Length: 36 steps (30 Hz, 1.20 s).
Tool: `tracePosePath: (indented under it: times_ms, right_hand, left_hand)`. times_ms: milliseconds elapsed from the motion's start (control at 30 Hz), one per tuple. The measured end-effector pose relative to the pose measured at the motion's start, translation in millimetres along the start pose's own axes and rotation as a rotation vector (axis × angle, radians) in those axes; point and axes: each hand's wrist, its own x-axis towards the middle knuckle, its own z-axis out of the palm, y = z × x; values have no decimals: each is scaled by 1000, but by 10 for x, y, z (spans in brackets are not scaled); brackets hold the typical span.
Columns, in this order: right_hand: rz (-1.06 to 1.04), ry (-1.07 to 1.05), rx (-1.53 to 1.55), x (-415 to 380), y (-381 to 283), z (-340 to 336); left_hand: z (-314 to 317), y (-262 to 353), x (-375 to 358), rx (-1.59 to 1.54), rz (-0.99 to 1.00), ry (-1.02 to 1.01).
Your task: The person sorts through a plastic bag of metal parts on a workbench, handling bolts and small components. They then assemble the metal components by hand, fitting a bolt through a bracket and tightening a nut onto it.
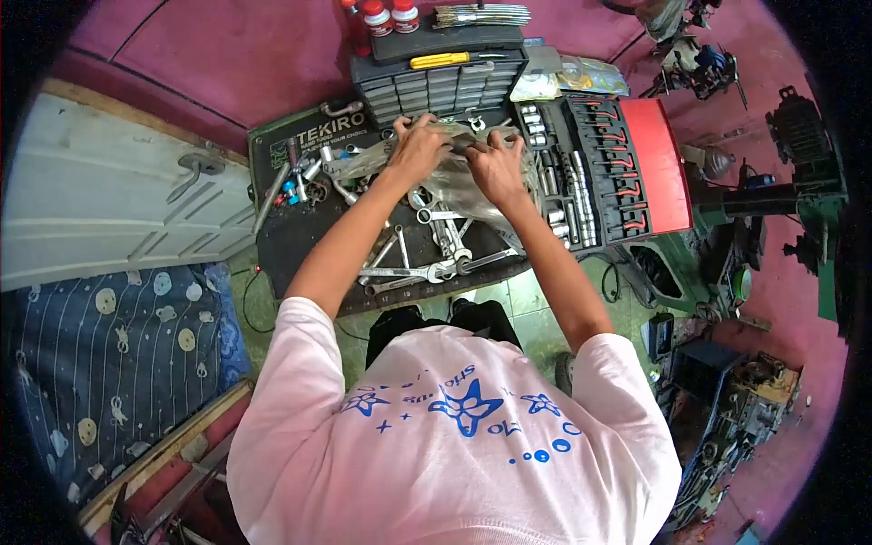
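Note:
My left hand [418, 148] is closed on a greyish see-through plastic sheet or bag [459, 193] over the far part of the workbench. Close beside it, my right hand [498, 170] pinches the same plastic, fingers bent and pointing down. The plastic hangs crumpled between and below both hands and partly covers the tools under it. Nearer my body, several combination wrenches [436, 271] lie in a loose heap. What the fingertips press together is partly hidden.
A dark drawer cabinet [439, 91] stands at the back, a yellow-handled screwdriver [440, 60] on top. On the right lies a socket case [581, 186] with a red panel [647, 163]. Loose sockets [304, 177] lie left. A white door [118, 191] stands beside the bench.

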Motion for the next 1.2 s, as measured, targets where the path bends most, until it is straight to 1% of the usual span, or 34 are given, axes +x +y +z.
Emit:
tracePosePath:
  times_ms: [67, 167, 233, 300, 367, 433, 533, 633, 667, 700, 767, 800, 967, 1033, 1067, 1133, 1167, 1200]
  right_hand:
    - [-17, 1, 36, 0, -166, -45]
    - [-35, -15, 107, 14, -436, -125]
    - [-112, -9, 151, 24, -587, -84]
    - [-141, -10, 168, 17, -766, -49]
    - [-187, -74, 233, -14, -928, -36]
    - [-243, -113, 241, -22, -1061, -4]
    - [-283, -207, 258, -64, -1262, 89]
    - [-348, -240, 205, -128, -1370, 200]
    - [-358, -305, 196, -132, -1396, 222]
    - [-365, -305, 197, -139, -1413, 262]
    - [-368, -349, 174, -163, -1432, 340]
    - [-370, -343, 174, -158, -1437, 362]
    - [-370, -336, 190, -135, -1440, 504]
    - [-371, -324, 206, -153, -1420, 561]
    - [-371, -300, 220, -173, -1409, 587]
    - [-370, -275, 233, -201, -1370, 600]
    - [-379, -193, 253, -236, -1348, 598]
    - [-387, -112, 274, -253, -1346, 557]
  left_hand:
    - [-204, -10, -157, 4, 4, 12]
    - [-325, -122, -411, 18, -2, 27]
    - [-418, -164, -618, 38, 8, 107]
    - [-493, -156, -841, 11, -17, 154]
    - [-572, -148, -1057, -13, -98, 209]
    - [-539, -237, -1270, -50, -106, 231]
    - [-481, -204, -1643, 10, -239, 263]
    - [-334, -164, -1913, -21, -358, 188]
    - [-271, -155, -1974, 3, -350, 170]
    - [-220, -129, -2015, -6, -384, 139]
    - [-118, -102, -2063, -17, -390, 149]
    - [-110, -81, -2063, -36, -432, 63]
    - [-40, -11, -2059, -28, -486, -6]
    - [31, 3, -2064, -56, -513, 52]
    - [63, 12, -2078, -58, -514, 50]
    - [92, 31, -2082, -89, -466, 115]
    - [105, 35, -2080, -90, -466, 115]
    - [107, 50, -2074, -93, -449, 156]
